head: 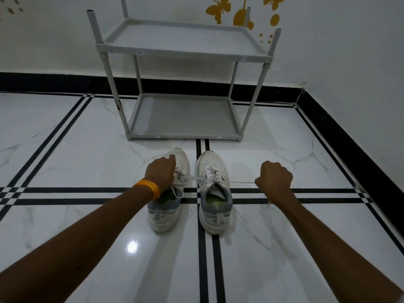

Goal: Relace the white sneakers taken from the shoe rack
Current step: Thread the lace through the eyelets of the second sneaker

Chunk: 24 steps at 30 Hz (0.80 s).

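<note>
Two white sneakers stand side by side on the glossy marble-look floor (87,154), toes toward a two-shelf grey plastic shoe rack (183,84). The left hand (160,171) (orange wristband (148,188)) rests closed on the left sneaker (168,193) at its eyelets. The right hand (275,177), fisted, pulls one white shoelace (240,182) taut across the laced right sneaker (215,193).

We count two white lace-up sneakers (168,193) (215,193), one grey plastic two-shelf rack (185,84), one orange wristband (150,189), and two bare hands (161,171) (274,177).
</note>
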### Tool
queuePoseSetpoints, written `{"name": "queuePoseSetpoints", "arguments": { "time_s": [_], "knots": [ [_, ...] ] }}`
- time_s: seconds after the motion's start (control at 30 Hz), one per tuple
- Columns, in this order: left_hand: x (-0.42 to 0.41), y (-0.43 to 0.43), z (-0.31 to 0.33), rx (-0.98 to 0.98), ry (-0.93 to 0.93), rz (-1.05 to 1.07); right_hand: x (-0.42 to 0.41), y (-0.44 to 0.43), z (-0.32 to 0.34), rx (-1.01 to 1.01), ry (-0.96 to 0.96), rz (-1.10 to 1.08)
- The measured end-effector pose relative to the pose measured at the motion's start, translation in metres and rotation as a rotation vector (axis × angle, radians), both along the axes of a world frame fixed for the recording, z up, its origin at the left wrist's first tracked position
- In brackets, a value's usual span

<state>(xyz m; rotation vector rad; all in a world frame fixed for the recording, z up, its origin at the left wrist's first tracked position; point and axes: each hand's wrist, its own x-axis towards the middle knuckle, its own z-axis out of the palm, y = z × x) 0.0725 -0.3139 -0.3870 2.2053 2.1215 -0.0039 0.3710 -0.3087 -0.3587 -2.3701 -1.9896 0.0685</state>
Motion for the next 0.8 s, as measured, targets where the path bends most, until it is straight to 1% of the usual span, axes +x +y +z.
{"name": "queuePoseSetpoints", "arguments": {
  "time_s": [0.13, 0.2, 0.23, 0.27, 0.33, 0.4, 0.43, 0.47, 0.53, 0.6, 0.67, 0.73, 0.8],
  "knots": [
    [0.007, 0.004, -0.004, 0.024, 0.154, -0.099, -0.009, -0.005, -0.021, -0.122, -0.131, 0.029],
    [0.016, 0.007, 0.0, 0.016, 0.167, -0.11, -0.014, -0.006, -0.023, -0.153, -0.092, 0.054],
    [0.022, 0.007, 0.002, 0.041, 0.144, -0.117, -0.015, -0.006, -0.024, -0.133, -0.038, 0.081],
    [0.03, 0.006, 0.003, 0.073, 0.099, -0.141, -0.017, -0.004, -0.025, -0.098, 0.03, 0.109],
    [0.049, 0.001, 0.001, 0.089, -0.052, -0.232, -0.027, -0.003, -0.024, -0.043, 0.242, 0.189],
    [0.066, -0.006, -0.003, 0.034, -0.228, -0.282, -0.041, -0.003, -0.023, -0.098, 0.473, 0.252],
    [0.071, -0.009, -0.005, 0.012, -0.293, -0.274, -0.047, -0.004, -0.026, -0.138, 0.53, 0.264],
    [0.074, -0.011, -0.006, 0.011, -0.347, -0.249, -0.051, -0.005, -0.028, -0.153, 0.546, 0.269],
    [0.075, -0.015, -0.009, 0.041, -0.422, -0.212, -0.054, -0.007, -0.032, -0.128, 0.554, 0.267],
    [0.073, -0.018, -0.012, 0.06, -0.423, -0.229, -0.055, -0.007, -0.033, -0.105, 0.543, 0.271],
    [0.07, -0.02, -0.012, 0.059, -0.364, -0.277, -0.056, -0.007, -0.032, -0.106, 0.434, 0.304],
    [0.066, -0.02, -0.011, 0.068, -0.245, -0.336, -0.054, -0.008, -0.031, -0.087, 0.279, 0.358],
    [0.06, -0.019, -0.01, 0.075, -0.147, -0.361, -0.052, -0.011, -0.031, -0.084, 0.188, 0.403]
  ]
}}
